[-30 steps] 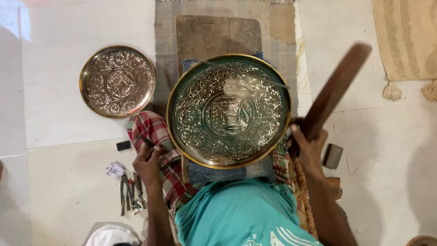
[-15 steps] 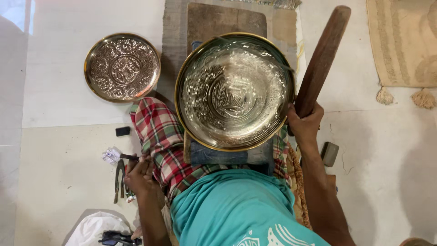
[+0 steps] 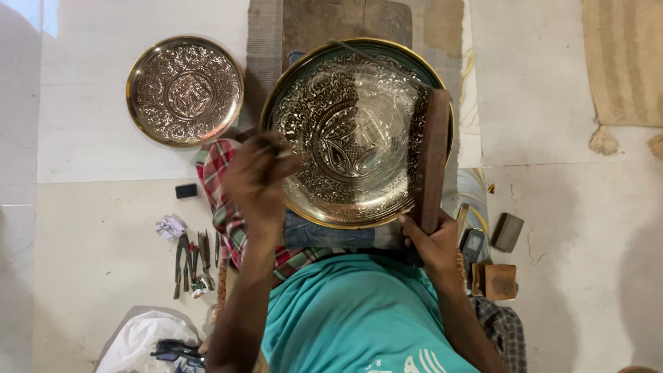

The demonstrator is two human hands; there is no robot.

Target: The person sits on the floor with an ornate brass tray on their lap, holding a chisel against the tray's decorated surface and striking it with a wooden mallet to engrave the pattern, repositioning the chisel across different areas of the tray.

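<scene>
A large engraved brass plate (image 3: 352,131) rests on my lap over a checked cloth (image 3: 222,200). My left hand (image 3: 257,178) is raised at the plate's left rim, fingers closed around a thin metal tool whose tip points onto the plate. My right hand (image 3: 434,243) grips the lower end of a long dark wooden mallet (image 3: 432,160), which lies upright across the plate's right side.
A smaller engraved brass plate (image 3: 185,90) lies on the floor at the upper left. Several chisels (image 3: 193,257) and crumpled paper (image 3: 170,226) lie at the left. A small phone (image 3: 472,244), wooden blocks (image 3: 500,280) and a grey block (image 3: 507,231) sit at the right. A woven mat (image 3: 625,62) lies at the far right.
My left hand came up from the chisels on the floor to the plate's left rim with a tool. The mallet swung down from beside the plate onto its right side.
</scene>
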